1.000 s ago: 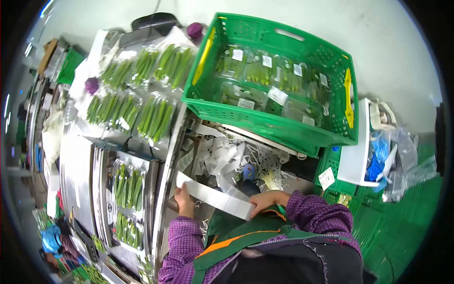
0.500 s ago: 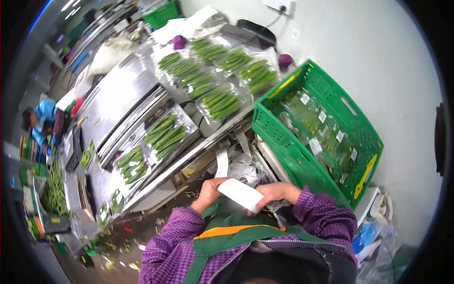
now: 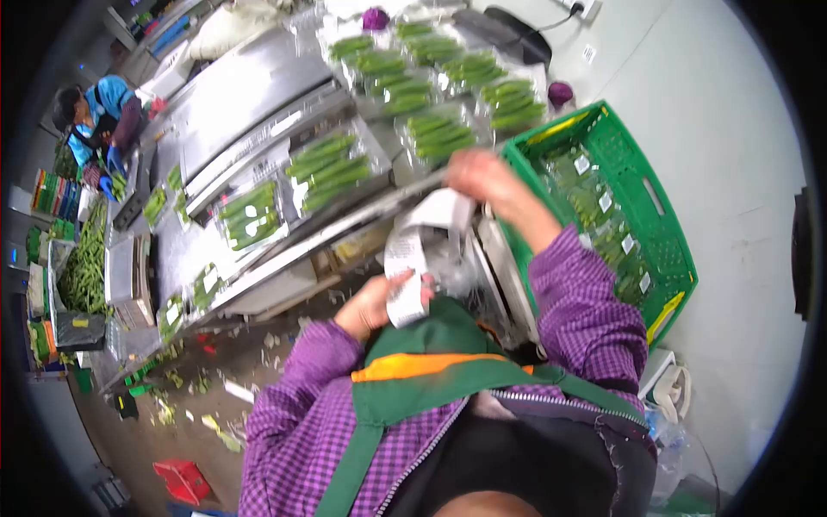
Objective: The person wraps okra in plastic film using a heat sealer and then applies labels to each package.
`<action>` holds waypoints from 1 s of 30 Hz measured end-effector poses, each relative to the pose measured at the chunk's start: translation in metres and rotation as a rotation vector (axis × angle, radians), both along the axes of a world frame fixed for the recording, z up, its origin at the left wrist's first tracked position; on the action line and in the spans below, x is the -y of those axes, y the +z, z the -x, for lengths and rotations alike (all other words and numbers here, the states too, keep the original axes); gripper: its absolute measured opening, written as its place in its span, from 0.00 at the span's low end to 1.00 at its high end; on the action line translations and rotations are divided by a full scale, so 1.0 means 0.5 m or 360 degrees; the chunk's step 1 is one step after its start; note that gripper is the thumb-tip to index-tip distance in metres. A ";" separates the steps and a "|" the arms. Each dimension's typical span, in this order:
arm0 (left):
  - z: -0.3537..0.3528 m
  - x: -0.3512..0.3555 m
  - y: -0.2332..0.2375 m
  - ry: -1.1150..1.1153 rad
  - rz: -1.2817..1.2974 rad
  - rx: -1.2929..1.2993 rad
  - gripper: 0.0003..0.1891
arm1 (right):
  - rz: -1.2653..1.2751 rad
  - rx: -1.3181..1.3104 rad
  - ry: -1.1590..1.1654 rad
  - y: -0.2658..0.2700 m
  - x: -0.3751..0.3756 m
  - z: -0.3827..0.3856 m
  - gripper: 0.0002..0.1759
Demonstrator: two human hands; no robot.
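Observation:
My left hand (image 3: 372, 303) is closed on the lower end of a white label strip (image 3: 407, 258) with print on it, in front of the green apron. The strip runs up towards the table edge and curls over beneath my right hand (image 3: 491, 179). That hand is blurred, its fingers bent, close to the table's front edge; whether it grips the paper does not show. Just beyond it lies a clear pack of green pods (image 3: 438, 136). More pod packs (image 3: 327, 171) rest on the metal table, left of my right hand.
A green crate (image 3: 642, 185) with labelled packs stands at the right. Purple round vegetables (image 3: 560, 93) lie at the table's back. At far left a person in blue (image 3: 108, 99) handles pods beside a bin of loose pods (image 3: 84, 276). Scraps and a red stool (image 3: 181, 480) are on the floor.
My right hand has left the white paper held before the apron and moved up and forward to the table edge. My left hand has stayed low with the strip. The view has shifted.

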State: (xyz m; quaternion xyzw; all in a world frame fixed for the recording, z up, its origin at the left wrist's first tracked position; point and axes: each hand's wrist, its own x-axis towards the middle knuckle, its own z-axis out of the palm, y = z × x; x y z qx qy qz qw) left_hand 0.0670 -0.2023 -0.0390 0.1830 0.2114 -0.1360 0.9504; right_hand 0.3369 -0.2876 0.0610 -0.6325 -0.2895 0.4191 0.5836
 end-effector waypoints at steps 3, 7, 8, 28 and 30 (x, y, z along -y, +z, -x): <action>0.008 -0.021 0.008 0.0198 0.0035 -0.0382 0.21 | -0.0071 0.0155 -0.0262 -0.002 0.018 0.013 0.11; 0.005 -0.007 0.020 0.0377 0.0117 -0.0183 0.20 | 0.0316 0.0104 0.0580 -0.122 0.074 0.169 0.16; 0.000 0.000 0.026 0.0380 0.0124 -0.0186 0.20 | 0.0505 -0.0150 0.0522 -0.113 0.072 0.217 0.15; 0.077 -0.139 -0.084 0.1200 -0.0303 -0.0767 0.16 | 0.0915 0.0719 0.1205 -0.045 0.255 0.161 0.15; 0.074 -0.098 -0.052 0.1146 -0.0217 -0.0728 0.16 | 0.0413 0.0465 0.0752 -0.092 0.202 0.185 0.13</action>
